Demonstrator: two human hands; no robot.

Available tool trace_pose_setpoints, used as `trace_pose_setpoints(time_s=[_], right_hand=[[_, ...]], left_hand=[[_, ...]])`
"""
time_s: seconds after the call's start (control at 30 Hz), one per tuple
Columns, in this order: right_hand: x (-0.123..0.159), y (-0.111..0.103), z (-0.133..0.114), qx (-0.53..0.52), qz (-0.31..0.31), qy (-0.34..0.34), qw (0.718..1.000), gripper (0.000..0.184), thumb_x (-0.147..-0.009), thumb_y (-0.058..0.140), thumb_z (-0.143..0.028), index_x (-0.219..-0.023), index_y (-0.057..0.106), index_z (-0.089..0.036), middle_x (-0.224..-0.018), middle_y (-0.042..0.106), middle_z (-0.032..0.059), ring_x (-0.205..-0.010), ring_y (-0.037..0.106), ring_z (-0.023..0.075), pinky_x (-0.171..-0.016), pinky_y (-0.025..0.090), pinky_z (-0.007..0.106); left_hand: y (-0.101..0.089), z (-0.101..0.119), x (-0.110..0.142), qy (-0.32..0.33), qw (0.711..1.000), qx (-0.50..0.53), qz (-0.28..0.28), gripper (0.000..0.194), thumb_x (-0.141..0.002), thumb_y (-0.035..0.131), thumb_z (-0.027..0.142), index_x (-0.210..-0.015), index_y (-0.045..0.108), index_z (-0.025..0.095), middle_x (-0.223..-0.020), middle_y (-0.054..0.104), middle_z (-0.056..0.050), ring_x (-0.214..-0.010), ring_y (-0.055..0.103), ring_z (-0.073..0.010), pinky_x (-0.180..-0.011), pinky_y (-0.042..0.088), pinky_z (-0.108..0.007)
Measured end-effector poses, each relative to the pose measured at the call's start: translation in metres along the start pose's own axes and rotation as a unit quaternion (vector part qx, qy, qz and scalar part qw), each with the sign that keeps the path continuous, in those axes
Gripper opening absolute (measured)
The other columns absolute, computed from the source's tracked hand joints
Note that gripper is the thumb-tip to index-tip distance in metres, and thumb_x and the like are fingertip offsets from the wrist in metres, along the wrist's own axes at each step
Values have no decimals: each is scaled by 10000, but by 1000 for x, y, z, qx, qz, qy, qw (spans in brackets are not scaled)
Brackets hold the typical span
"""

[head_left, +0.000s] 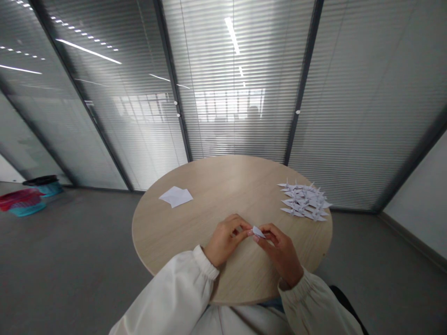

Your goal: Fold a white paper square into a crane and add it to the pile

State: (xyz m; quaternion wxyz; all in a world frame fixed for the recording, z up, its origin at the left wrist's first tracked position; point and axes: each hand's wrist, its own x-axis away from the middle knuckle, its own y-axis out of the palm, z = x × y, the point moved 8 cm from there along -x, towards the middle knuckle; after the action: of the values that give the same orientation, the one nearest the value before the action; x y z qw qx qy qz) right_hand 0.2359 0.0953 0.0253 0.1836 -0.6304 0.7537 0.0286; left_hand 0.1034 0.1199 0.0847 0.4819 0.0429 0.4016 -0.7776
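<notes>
Between my two hands, just above the near half of the table, is a small folded piece of white paper (258, 231). My left hand (228, 236) pinches its left end between thumb and fingertips. On the right side, my right hand (278, 246) grips the same paper with thumb and index finger. The fingers partly cover the paper, so its full shape is hidden. To the right lies a cluster of several folded white paper cranes (305, 201), set close together in rows. Some flat white paper sheets (177, 196) rest at the table's left.
The round wooden table (226, 179) stands close to a glass partition with blinds (237, 125). On the floor at far left are two blue baskets, one lined with a red bag (21, 200) and one with a black bag (42, 181).
</notes>
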Motion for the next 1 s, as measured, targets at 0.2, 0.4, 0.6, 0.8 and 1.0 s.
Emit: trace_pose_setpoints(time_s=[0.2, 0.4, 0.6, 0.8, 1.0], right_hand=[[-1, -1, 2, 12, 11, 3, 1000, 170, -745, 643, -380, -767, 634, -212, -747, 675, 26, -712, 636, 186, -658, 479, 266], [-1, -5, -1, 17, 29, -14, 999, 219, -726, 647, -437, -722, 647, -218, -684, 662, 15, -665, 615, 169, -617, 475, 244], [-1, -1, 2, 20, 11, -3, 1000, 205, -722, 662, -424, -727, 647, -220, -692, 664, 20, -678, 621, 177, -629, 482, 253], [0, -1, -2, -8, 21, -30, 999, 216, -713, 693, -371, -844, 617, -217, -798, 671, 35, -781, 635, 193, -726, 499, 292], [3, -6, -14, -9, 36, -96, 995, 143, -776, 650, -334, -843, 599, -220, -953, 656, 57, -926, 610, 200, -852, 471, 338]], left_hand=[[2, 5, 1, 17, 1000, 7, -19, 171, -866, 531, 294, -840, 633, 159, -857, 587, -50, -784, 555, -137, -647, 451, -212], [6, 6, 1, 17, 999, 25, -29, 159, -858, 537, 299, -907, 621, 173, -903, 590, -57, -823, 563, -144, -646, 473, -214], [5, -7, 2, -25, 999, 31, -16, 157, -779, 644, 312, -834, 668, 167, -813, 660, -40, -720, 596, -132, -626, 462, -209], [-2, -11, 2, -51, 998, 40, 24, 174, -760, 665, 336, -767, 708, 167, -726, 679, -34, -634, 581, -123, -590, 427, -206], [-3, -12, 2, -66, 995, 65, 37, 184, -747, 676, 347, -759, 715, 168, -734, 690, -39, -628, 589, -129, -579, 428, -210]])
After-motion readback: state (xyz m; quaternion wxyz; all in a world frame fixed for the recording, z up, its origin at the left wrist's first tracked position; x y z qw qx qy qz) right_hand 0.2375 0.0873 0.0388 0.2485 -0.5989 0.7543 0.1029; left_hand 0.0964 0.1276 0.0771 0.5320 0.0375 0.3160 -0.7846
